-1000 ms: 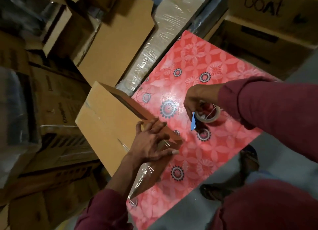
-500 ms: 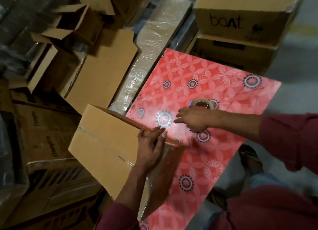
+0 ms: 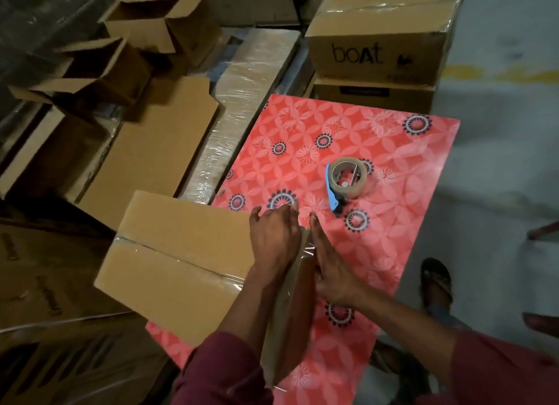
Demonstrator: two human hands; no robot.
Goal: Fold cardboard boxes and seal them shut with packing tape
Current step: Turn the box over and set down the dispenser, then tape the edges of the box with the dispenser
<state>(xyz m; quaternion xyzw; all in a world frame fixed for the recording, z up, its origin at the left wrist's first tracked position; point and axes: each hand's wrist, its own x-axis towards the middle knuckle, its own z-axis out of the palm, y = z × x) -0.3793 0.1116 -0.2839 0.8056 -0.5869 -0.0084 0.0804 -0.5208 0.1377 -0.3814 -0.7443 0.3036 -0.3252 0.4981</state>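
on the red floral bench [image 3: 408, 150], the blue-handled tape dispenser [image 3: 346, 179] now lies released; both hands, left [image 3: 273, 233] and right [image 3: 329, 262], press flat, fingers straight, smoothing tape onto the brown cardboard box [image 3: 178, 253], so this seam looks nearly sealed.

Red floral tabletop [image 3: 402, 150], sandalled foot [image 3: 436, 283]

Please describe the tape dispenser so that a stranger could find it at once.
Look at the red flowered table top in the middle. Beyond both hands, the tape dispenser lies alone on it. It is the only round, beige roll there, with a blue handle.
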